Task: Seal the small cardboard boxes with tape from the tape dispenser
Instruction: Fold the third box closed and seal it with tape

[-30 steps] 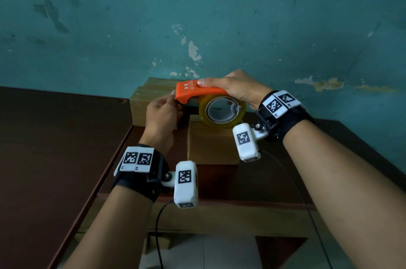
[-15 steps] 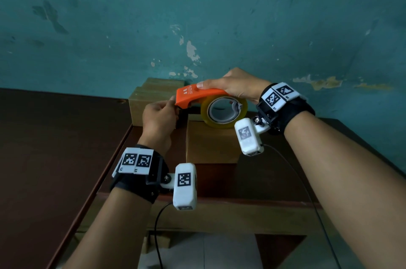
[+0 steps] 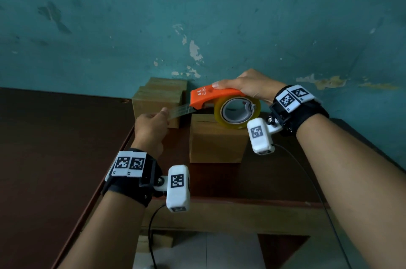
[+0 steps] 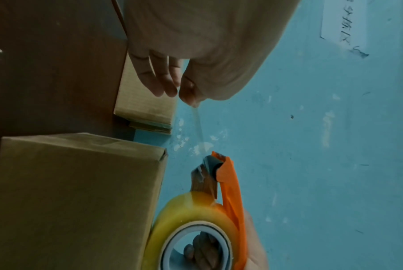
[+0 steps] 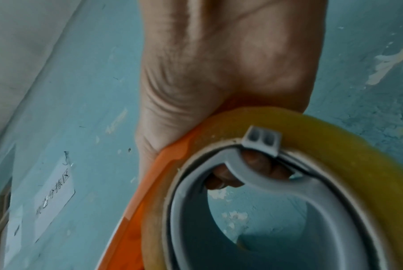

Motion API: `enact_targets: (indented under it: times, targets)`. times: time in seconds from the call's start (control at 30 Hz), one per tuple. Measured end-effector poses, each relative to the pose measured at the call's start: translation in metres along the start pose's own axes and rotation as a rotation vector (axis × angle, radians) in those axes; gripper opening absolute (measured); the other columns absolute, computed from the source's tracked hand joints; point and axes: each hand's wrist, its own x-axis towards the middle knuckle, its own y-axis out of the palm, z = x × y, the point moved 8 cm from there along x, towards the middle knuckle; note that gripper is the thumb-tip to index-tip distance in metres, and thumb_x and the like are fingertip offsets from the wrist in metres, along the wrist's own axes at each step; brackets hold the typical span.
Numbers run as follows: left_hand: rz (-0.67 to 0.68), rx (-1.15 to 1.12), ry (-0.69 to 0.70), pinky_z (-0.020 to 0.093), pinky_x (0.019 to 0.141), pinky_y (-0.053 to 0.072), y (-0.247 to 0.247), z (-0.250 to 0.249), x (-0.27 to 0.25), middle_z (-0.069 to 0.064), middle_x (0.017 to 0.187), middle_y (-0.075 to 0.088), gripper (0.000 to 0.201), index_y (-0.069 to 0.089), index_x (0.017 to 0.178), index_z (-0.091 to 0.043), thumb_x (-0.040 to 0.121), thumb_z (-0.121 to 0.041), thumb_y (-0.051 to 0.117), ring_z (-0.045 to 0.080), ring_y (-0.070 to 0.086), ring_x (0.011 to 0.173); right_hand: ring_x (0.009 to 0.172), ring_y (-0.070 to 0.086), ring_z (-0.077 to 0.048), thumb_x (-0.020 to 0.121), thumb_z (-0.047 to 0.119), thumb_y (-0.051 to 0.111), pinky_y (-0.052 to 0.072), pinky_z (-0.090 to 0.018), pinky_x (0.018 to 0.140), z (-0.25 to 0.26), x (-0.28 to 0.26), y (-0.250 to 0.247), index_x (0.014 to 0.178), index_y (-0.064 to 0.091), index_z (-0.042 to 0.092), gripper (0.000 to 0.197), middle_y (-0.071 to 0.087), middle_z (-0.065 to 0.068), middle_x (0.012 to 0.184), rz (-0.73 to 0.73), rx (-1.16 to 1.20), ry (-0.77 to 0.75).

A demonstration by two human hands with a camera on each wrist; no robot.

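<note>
My left hand (image 3: 151, 124) pinches the free end of the tape strip (image 3: 181, 111) between thumb and fingertips; the other fingers hang loose. My right hand (image 3: 243, 86) is clamped on the tape dispenser (image 3: 211, 95), palm over the orange shell and fingertips hooked through the core of the tape roll (image 3: 237, 112), as the right wrist view confirms. The strip runs taut from the dispenser's cutter end to my left pinch, clear of any cardboard.

The dispenser hovers at the top of the nearest box (image 3: 216, 138), which stands on the table (image 3: 274, 178) toward its rear edge, near the wall (image 3: 197, 16). Whether the roll rests on the box lid I cannot tell. A stack of further boxes (image 3: 158, 99) sits at the table's rear left corner, against the wall.

Progress, as I judge it: a short length of tape is drawn out, and none is yet stuck to the nearest box. Remaining: lay the strip over the flap seam, press it down, cut it, then repeat for the other boxes.

Limits of view: the seam on the box top is mostly hidden behind the roll. The sealed or unsealed state of the rear stack cannot be read. The cutter blade is small and dim in the left wrist view.
</note>
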Motion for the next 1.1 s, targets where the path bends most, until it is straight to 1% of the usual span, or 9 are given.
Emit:
enact_targets:
  times: [0.1,0.2,0.3,0.5,0.6,0.73,0.9,1.0,1.1]
  targets:
    - [0.001,0.138,-0.035,0.037,0.071,0.050,0.001,0.011,0.005,0.009,0.080,0.065,0.037,0.071,0.093,-0.008,0.100,-0.043,0.064,0.026,0.063,0.075,0.052,0.062,-0.011,0.076,0.069,0.081,0.049,-0.024,0.067,0.000,0.002,0.004,0.077,0.067,0.018,0.053,0.065,0.002,0.064,0.005,0.035,0.008]
    - [0.007,0.212,-0.064,0.042,0.084,0.058,0.004,0.020,0.006,0.015,0.098,0.072,0.043,0.074,0.109,-0.008,0.099,-0.048,0.063,0.033,0.070,0.094,0.057,0.063,-0.014,0.073,0.069,0.083,0.050,-0.028,0.072,-0.001,0.005,0.005,0.076,0.067,0.020,0.052,0.066,0.000,0.067,-0.012,0.059,0.016]
    - [0.037,0.250,-0.099,0.039,0.075,0.055,0.009,0.026,0.004,0.010,0.096,0.070,0.043,0.072,0.112,-0.008,0.099,-0.048,0.062,0.027,0.067,0.088,0.061,0.065,-0.018,0.068,0.070,0.086,0.051,-0.032,0.075,-0.004,0.007,0.006,0.076,0.068,0.020,0.054,0.068,-0.002,0.070,-0.023,0.092,0.026]
    - [0.095,0.308,-0.135,0.037,0.068,0.052,0.022,0.034,-0.002,0.010,0.093,0.071,0.040,0.072,0.104,-0.013,0.099,-0.051,0.061,0.024,0.067,0.080,0.067,0.068,-0.024,0.062,0.070,0.088,0.055,-0.037,0.079,-0.010,0.004,0.008,0.079,0.072,0.018,0.057,0.073,-0.007,0.076,-0.027,0.167,0.031]
    - [0.131,0.312,-0.137,0.040,0.073,0.054,0.031,0.038,-0.002,0.010,0.089,0.070,0.041,0.073,0.098,-0.013,0.099,-0.052,0.061,0.026,0.067,0.079,0.070,0.067,-0.026,0.066,0.069,0.087,0.056,-0.037,0.082,-0.013,0.002,0.008,0.080,0.071,0.017,0.056,0.073,-0.009,0.078,-0.023,0.194,0.038]
    - [0.130,0.376,-0.106,0.048,0.091,0.060,0.038,0.039,-0.006,0.011,0.093,0.072,0.044,0.072,0.091,-0.016,0.099,-0.057,0.058,0.031,0.070,0.091,0.071,0.067,-0.026,0.055,0.077,0.084,0.056,-0.037,0.086,-0.015,0.000,0.007,0.095,0.072,0.017,0.073,0.071,-0.010,0.080,-0.040,0.206,0.032]
    - [0.146,0.435,-0.088,0.049,0.095,0.058,0.044,0.038,-0.011,0.011,0.099,0.070,0.044,0.070,0.089,-0.019,0.100,-0.058,0.055,0.031,0.068,0.097,0.071,0.068,-0.025,0.072,0.068,0.084,0.058,-0.040,0.093,-0.016,-0.003,0.007,0.082,0.072,0.017,0.053,0.073,-0.009,0.078,-0.028,0.219,0.037]
    - [0.167,0.495,-0.025,0.050,0.094,0.059,0.047,0.035,-0.015,0.016,0.100,0.073,0.053,0.073,0.094,-0.009,0.103,-0.057,0.050,0.036,0.070,0.097,0.073,0.070,-0.028,0.059,0.072,0.086,0.058,-0.048,0.101,-0.017,-0.002,0.008,0.084,0.073,0.017,0.062,0.076,-0.010,0.080,-0.040,0.234,0.044]
    - [0.178,0.577,0.063,0.049,0.092,0.057,0.050,0.029,-0.017,0.021,0.105,0.073,0.060,0.071,0.104,0.001,0.105,-0.052,0.044,0.041,0.069,0.103,0.074,0.071,-0.028,0.058,0.073,0.085,0.057,-0.050,0.102,-0.016,-0.002,0.009,0.085,0.074,0.016,0.064,0.075,-0.009,0.080,-0.035,0.235,0.038]
